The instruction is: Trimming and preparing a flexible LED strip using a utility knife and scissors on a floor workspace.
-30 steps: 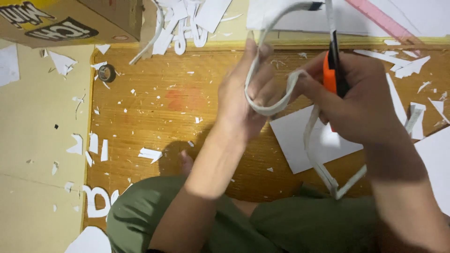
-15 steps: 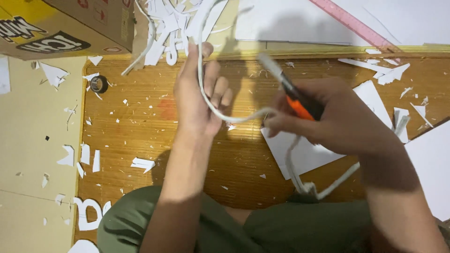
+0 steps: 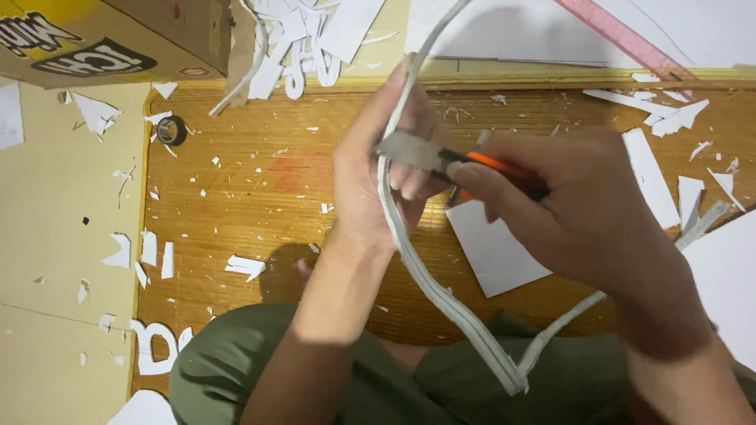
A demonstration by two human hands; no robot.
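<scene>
White foam-board strip (image 3: 429, 275), thin and curved, runs lengthwise from top centre down to the lap, where it bends back up to the right; the left hand (image 3: 370, 181) clamps its upper part. The right hand (image 3: 567, 205) is closed on an orange-and-black utility knife (image 3: 465, 161), blade pointing left at the strip. White scraps (image 3: 244, 266), a tape roll (image 3: 171, 130) and a cardboard box (image 3: 102, 39) lie on the wooden mat (image 3: 236, 181) behind.

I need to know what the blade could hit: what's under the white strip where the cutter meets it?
The left hand backs the white strip there, fingers curled behind it beside the cutter in the right hand. Farther below lies the woven mat. The blade tip is not clearly visible.
</scene>
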